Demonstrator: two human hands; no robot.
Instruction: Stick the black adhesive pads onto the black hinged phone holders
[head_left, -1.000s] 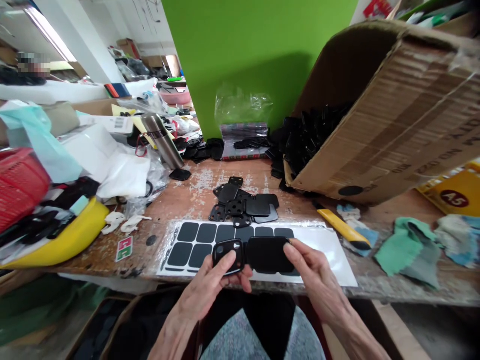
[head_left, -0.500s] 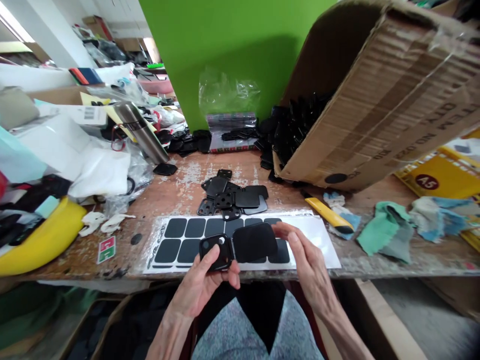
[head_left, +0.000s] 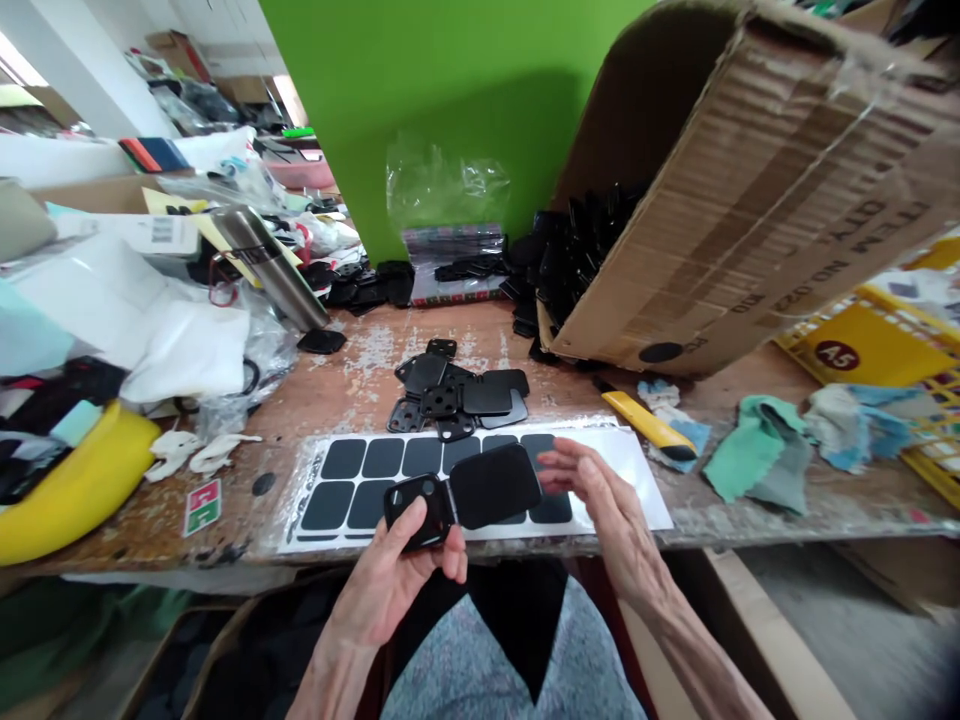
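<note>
My left hand is closed on a black hinged case, its thumb pressing on the lower half, which has round holes. The case is unfolded, with a flat black rounded-square panel extending to the right. My right hand is beside that panel's right edge, fingers stretched out and apart, holding nothing. Under the case lies a white sheet of black rounded-square stickers, partly covered by it. Just beyond the sheet is a small pile of similar black pieces.
A large cardboard box full of black pieces lies tilted at the back right. To the right are a yellow cutter, green cloth and yellow basket. A steel flask and yellow banana-shaped object are on the left.
My right fingers have spread and come slightly away from the panel's edge. The case has tilted a little in my left hand. The whole view has shifted slightly.
</note>
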